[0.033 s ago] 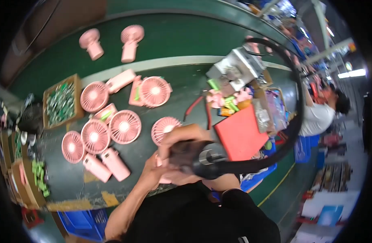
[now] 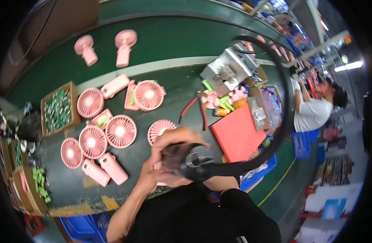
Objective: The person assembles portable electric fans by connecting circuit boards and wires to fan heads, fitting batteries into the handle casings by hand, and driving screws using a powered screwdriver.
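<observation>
The right hand [image 2: 178, 137] gripped a dark corded tool [image 2: 199, 163]; the left hand [image 2: 149, 172] was curled, its hold hidden. A pink fan [image 2: 160, 129] lay just beyond. Two far fans [image 2: 123, 55] appeared finished; open housings [image 2: 128, 95] apparently awaited closing.

Clock centred on the hands [image 2: 153, 172], 12 pointing away from the wearer. At 12, just beyond them, one fan [image 2: 160, 130] on the counter [image 2: 178, 87]. At 9, two handle pieces [image 2: 114, 168] side by side; farther out, a carton [image 2: 24, 190]. At 10, clustered fans [image 2: 121, 131], then a tray [image 2: 76, 103] holding circuit boards [image 2: 58, 111]. At 11, two fans on the belt [image 2: 169, 36], behind the counter. At 1, pliers [image 2: 204, 115], loose blades [image 2: 210, 99] beyond, a bin [image 2: 237, 62] behind those. At 2, a flat panel [image 2: 238, 135]; well off, a person [image 2: 315, 115].
</observation>
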The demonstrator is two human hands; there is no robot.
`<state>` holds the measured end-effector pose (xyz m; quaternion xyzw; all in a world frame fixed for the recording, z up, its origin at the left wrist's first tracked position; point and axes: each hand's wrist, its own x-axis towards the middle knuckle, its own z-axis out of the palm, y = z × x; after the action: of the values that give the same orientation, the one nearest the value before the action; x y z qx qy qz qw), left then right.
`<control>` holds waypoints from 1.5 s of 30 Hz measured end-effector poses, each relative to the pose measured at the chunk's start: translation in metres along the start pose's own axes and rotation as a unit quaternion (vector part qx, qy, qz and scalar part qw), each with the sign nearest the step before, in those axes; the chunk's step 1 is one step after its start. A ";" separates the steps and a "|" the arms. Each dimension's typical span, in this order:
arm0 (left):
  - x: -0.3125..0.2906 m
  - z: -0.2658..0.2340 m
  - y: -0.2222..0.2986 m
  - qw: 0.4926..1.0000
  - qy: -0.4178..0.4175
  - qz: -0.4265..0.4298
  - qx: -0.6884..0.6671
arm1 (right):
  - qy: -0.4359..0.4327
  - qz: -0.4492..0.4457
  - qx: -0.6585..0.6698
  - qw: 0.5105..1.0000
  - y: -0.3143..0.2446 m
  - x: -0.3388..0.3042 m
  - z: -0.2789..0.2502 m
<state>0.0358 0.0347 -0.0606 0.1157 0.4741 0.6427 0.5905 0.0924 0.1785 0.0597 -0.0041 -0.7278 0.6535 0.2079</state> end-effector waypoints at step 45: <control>-0.030 -0.006 0.023 0.676 0.003 0.407 0.614 | -0.095 -0.025 -0.467 0.879 0.043 -0.118 -0.036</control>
<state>0.0253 0.0089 -0.0340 0.6319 0.6699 0.3844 0.0652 0.1992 0.1859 -0.0143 -0.0203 -0.9646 0.2294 0.1284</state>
